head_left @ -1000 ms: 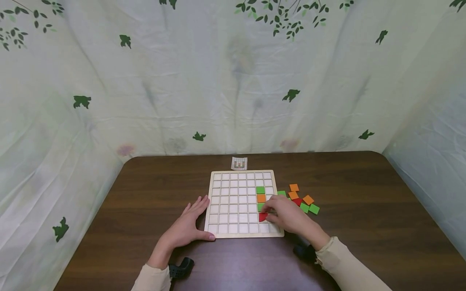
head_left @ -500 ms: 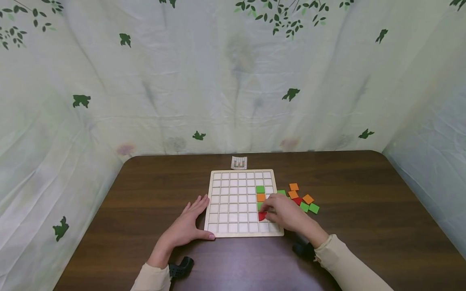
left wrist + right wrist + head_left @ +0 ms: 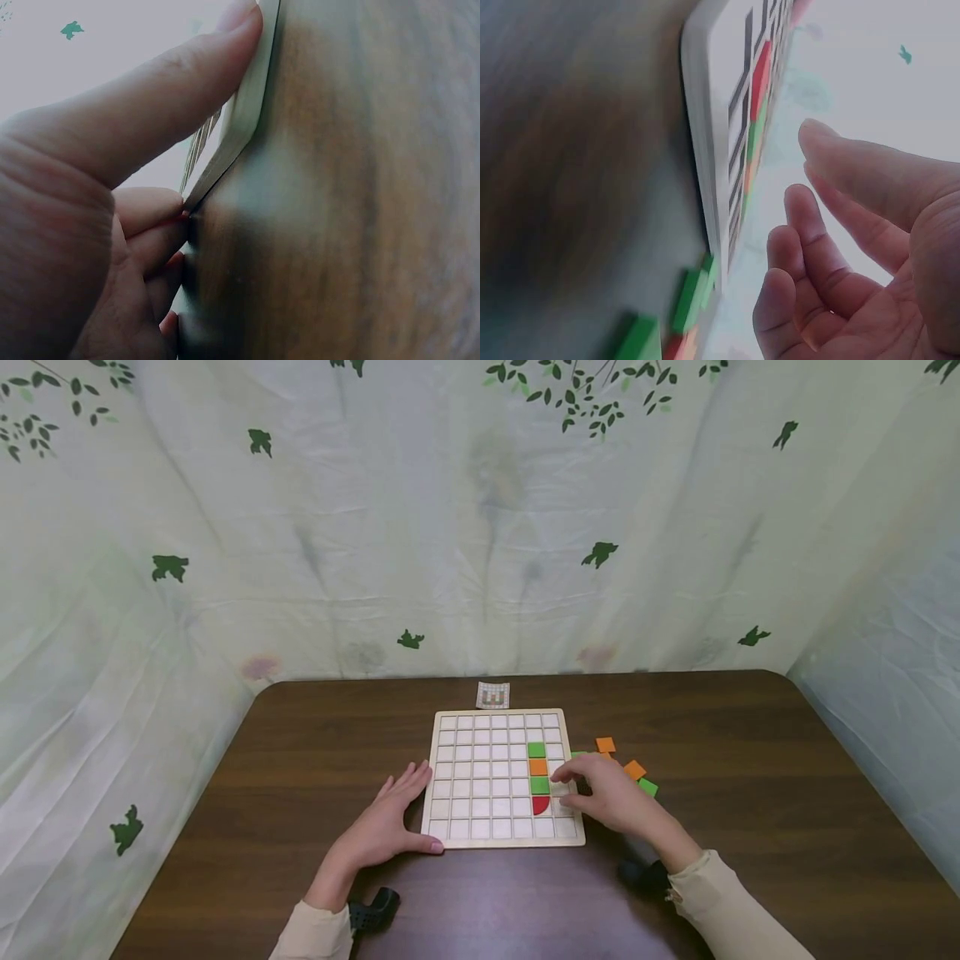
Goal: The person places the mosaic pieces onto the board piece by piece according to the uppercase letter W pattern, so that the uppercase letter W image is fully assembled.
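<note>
The pale gridded board point(image 3: 482, 789) lies flat. Near its right edge, a column runs frontward: green tile point(image 3: 536, 750), orange tile point(image 3: 537, 767), second green tile point(image 3: 539, 785), round-cornered red tile point(image 3: 541, 805). Loose orange tiles point(image 3: 605, 745) and loose green tiles point(image 3: 648, 787) lie right of the board.

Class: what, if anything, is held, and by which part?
The right hand holds nothing; its fingers are empty. The left hand touches the grid board at its left edge and near-left corner, without gripping it.

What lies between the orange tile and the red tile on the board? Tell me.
A green tile lies between the orange tile and the red tile, shown in the head view.
</note>
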Demonstrator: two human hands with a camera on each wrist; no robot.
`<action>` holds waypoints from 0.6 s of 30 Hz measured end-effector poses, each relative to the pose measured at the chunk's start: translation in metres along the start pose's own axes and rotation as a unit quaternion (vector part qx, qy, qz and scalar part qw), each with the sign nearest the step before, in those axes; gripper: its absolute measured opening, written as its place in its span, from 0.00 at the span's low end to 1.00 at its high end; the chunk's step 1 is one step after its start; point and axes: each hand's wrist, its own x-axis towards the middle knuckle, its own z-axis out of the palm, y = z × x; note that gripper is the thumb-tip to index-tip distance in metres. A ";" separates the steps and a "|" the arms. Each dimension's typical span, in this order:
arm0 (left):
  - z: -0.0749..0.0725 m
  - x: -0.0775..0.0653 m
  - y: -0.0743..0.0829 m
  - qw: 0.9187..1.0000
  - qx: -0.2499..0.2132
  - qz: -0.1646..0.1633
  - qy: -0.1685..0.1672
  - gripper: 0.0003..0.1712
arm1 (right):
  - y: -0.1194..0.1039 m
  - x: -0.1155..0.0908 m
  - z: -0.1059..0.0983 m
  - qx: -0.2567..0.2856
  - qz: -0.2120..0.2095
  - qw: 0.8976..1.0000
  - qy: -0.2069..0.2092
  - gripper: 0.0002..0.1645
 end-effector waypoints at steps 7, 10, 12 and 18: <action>0.000 0.000 0.001 1.000 -0.002 0.006 0.001 0.68 | 0.013 -0.012 -0.016 0.008 0.035 0.999 0.021 0.17; 0.000 0.000 0.001 1.000 -0.002 0.006 0.002 0.68 | 0.020 -0.016 -0.021 0.005 0.050 0.998 0.031 0.18; 0.000 -0.001 0.001 1.000 -0.002 0.006 0.002 0.68 | 0.026 -0.018 -0.024 0.002 0.053 0.998 0.036 0.19; 0.000 0.000 0.001 1.000 -0.005 0.006 0.001 0.68 | 0.038 -0.021 -0.032 0.009 0.071 0.996 0.045 0.19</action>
